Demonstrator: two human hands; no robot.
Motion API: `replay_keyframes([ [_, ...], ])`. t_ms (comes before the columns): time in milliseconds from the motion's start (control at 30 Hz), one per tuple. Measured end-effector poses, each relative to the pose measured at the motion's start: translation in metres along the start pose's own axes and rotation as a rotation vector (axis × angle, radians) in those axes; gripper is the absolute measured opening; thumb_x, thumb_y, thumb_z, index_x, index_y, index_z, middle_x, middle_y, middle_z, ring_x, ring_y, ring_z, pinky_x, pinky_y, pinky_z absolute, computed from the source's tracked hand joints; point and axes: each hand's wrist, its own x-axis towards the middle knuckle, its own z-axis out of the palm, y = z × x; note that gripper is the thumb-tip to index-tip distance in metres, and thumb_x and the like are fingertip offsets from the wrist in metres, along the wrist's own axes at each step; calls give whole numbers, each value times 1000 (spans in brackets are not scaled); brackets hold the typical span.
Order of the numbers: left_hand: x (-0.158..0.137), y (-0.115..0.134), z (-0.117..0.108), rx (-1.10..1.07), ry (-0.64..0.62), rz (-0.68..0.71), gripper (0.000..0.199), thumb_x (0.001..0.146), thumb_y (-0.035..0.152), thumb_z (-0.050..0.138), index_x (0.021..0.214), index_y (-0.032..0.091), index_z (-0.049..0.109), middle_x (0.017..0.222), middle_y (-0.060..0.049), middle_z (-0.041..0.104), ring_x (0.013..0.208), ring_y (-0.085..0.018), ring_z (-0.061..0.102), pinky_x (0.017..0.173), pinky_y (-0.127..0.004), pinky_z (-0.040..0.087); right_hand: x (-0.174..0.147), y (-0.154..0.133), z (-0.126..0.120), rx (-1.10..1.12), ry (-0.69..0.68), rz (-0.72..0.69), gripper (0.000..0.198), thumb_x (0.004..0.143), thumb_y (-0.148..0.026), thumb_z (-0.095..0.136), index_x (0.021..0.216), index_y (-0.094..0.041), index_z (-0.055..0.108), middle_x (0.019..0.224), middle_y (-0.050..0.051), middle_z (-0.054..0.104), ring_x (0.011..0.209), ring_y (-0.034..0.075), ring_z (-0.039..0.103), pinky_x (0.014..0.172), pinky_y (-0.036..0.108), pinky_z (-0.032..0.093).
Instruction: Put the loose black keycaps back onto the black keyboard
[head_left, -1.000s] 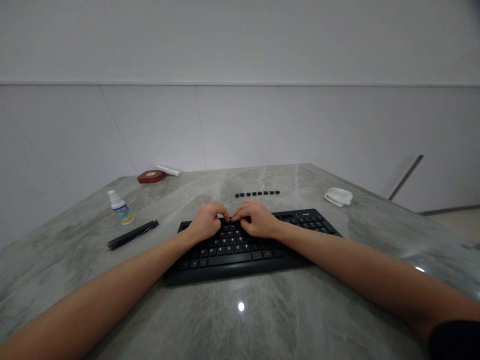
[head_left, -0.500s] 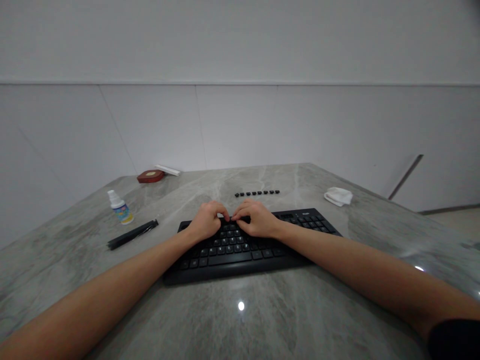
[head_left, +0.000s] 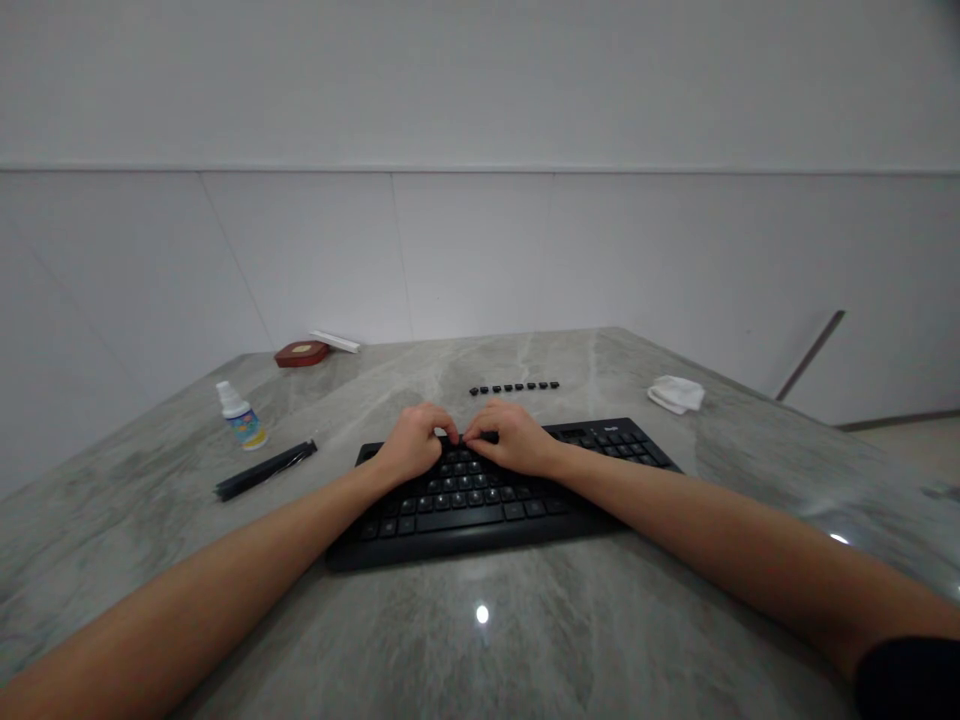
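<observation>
A black keyboard (head_left: 465, 540) lies in front of me on the grey marbled table. My left hand (head_left: 412, 440) rests over its upper left part, thumb and fingers curled toward the top rows. Close beside it, my right hand (head_left: 514, 438) is curled the same way, and the fingertips of both almost meet at the upper keys. Whatever sits between the fingertips is too small and too covered to make out. Beyond the keyboard, several loose black keycaps (head_left: 519, 387) stand in a row.
At the left are a small white spray bottle (head_left: 244, 420) and a thin black item in clear wrapping (head_left: 266, 470). A reddish-brown case (head_left: 301, 353) and a white flat strip (head_left: 335, 342) lie at the back. A crumpled white cloth (head_left: 676, 393) is on the right.
Both hands stay at the same keys; the right hand's fingertips have shifted very slightly. Everything on the table keeps its place.
</observation>
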Motion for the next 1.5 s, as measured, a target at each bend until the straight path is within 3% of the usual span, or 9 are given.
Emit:
replay_keyframes([
  [300,0,0,-1,6,1,21,45,52,-6,36,69,17,70,73,-1,67,77,-16,57,75,-27,45,0,0,0,-34,7,26,11,79,-10,63,73,-17,69,74,2,70,76,15,61,80,30,45],
  [533,-1,-1,2,13,34,141,46,52,-5,35,72,16,70,75,-2,66,79,-17,57,78,-30,45,-3,-5,-2,-28,16,13,14,72,-7,60,74,-16,70,79,5,69,79,17,60,78,30,46],
  [633,-1,-1,2,29,27,183,46,51,-5,35,72,17,70,75,-3,66,80,-17,57,79,-31,45,-3,-5,-3,-13,79,11,22,68,-1,56,74,-16,70,79,5,70,79,17,60,79,31,47],
  [833,-1,-1,2,51,21,210,45,51,-4,35,72,16,69,76,-4,66,80,-18,56,78,-32,46,-4,-5,-7,-1,261,-4,25,63,4,46,57,-17,58,75,4,68,75,17,57,75,30,46],
  [1033,-2,1,1,45,19,250,45,52,-4,34,73,16,69,77,-3,66,82,-18,55,79,-32,47,-3,-4,-4,37,2,-39,25,62,5,45,54,-17,55,72,3,65,72,15,58,72,26,46],
  [1300,-2,4,1,60,-33,335,38,59,-6,36,69,16,66,83,-5,67,84,-18,53,79,-33,47,-1,-12,-7,-172,-138,-138,20,68,-2,48,58,-16,58,70,5,60,67,16,53,64,27,42],
  [1500,-1,6,0,79,-119,311,35,62,-5,39,69,15,66,84,-5,64,86,-18,54,81,-32,46,3,-12,-9,-183,-198,-22,18,65,-2,51,55,-15,59,66,3,61,61,13,52,58,24,38],
])
